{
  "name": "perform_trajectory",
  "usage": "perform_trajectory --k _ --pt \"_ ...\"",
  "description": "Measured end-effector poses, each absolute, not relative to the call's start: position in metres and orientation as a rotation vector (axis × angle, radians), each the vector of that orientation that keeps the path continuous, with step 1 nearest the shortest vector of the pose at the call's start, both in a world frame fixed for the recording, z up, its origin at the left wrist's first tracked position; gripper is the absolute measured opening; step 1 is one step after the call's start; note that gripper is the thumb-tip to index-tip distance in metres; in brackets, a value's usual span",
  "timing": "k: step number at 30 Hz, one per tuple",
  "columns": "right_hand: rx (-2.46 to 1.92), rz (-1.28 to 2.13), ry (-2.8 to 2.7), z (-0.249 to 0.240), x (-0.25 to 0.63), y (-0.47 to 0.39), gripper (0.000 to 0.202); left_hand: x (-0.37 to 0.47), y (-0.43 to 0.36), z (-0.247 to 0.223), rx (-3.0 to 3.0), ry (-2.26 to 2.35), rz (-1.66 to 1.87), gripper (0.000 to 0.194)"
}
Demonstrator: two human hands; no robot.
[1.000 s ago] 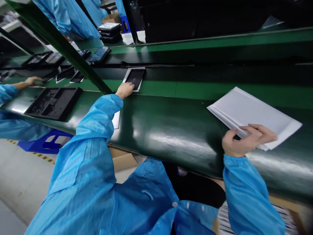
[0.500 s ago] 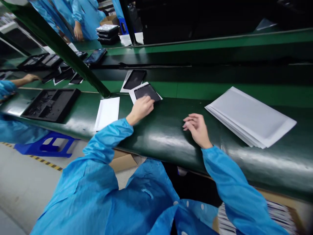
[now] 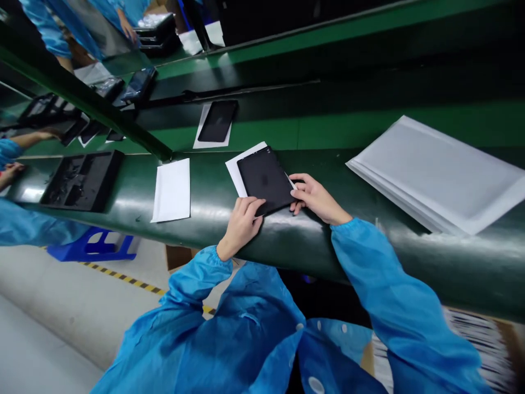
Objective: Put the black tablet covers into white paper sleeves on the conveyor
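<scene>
A black tablet (image 3: 266, 178) lies tilted over a white sheet (image 3: 234, 171) in front of me, at the near side of the bench. My left hand (image 3: 241, 223) grips the tablet's near left corner, with the fingertips on its face. At the right edge, my right hand (image 3: 314, 198) pinches the tablet between thumb and fingers. Part of the white sheet shows along the tablet's far left side; the rest is hidden beneath it. Farther back, a second black tablet (image 3: 218, 120) rests on another white sheet.
A white padded envelope (image 3: 172, 190) lies to the left, beside a black foam tray (image 3: 84, 178). At the right is a stack of large white envelopes (image 3: 438, 169). A green post (image 3: 123, 123) rises at the left. A co-worker's hands (image 3: 47, 134) are at the far left.
The tablet and its white sheet have come nearer to me. My right hand has moved left onto the tablet's edge, and my left hand has shifted to its near corner.
</scene>
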State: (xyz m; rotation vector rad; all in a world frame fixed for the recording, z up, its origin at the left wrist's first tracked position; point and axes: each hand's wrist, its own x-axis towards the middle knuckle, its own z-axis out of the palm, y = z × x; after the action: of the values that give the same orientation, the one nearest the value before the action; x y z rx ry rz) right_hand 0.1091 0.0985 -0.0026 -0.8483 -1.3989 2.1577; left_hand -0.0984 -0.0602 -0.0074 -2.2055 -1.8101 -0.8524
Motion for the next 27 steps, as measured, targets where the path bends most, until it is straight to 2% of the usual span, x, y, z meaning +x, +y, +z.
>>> perform_trajectory --k 3,8,14,17,21,27 --pt "-0.854 2.125 -1.401 -0.003 0.107 0.097 0.056 -0.104 -0.069 -0.014 -2.167 -1.95 -0.911 0.054" --pt "-0.91 2.046 -1.415 -0.007 0.108 0.098 0.051 -0.108 -0.069 -0.019 -2.155 -2.033 -0.95 0.055" --pt "-1.114 1.606 -1.378 -0.018 0.12 0.115 0.039 -0.115 -0.072 -0.004 -2.392 -2.03 -0.757 0.062" --pt "-1.036 1.629 -1.223 -0.02 0.122 0.118 0.052 -0.111 -0.075 0.004 -2.531 -2.024 -0.614 0.053" --pt "-0.873 1.732 -1.117 -0.022 0.115 0.11 0.064 -0.099 -0.073 0.011 -2.582 -1.994 -0.541 0.021" --pt "-0.898 1.732 -1.152 -0.017 0.109 0.105 0.055 -0.093 -0.068 0.01 -2.585 -2.041 -0.593 0.026"
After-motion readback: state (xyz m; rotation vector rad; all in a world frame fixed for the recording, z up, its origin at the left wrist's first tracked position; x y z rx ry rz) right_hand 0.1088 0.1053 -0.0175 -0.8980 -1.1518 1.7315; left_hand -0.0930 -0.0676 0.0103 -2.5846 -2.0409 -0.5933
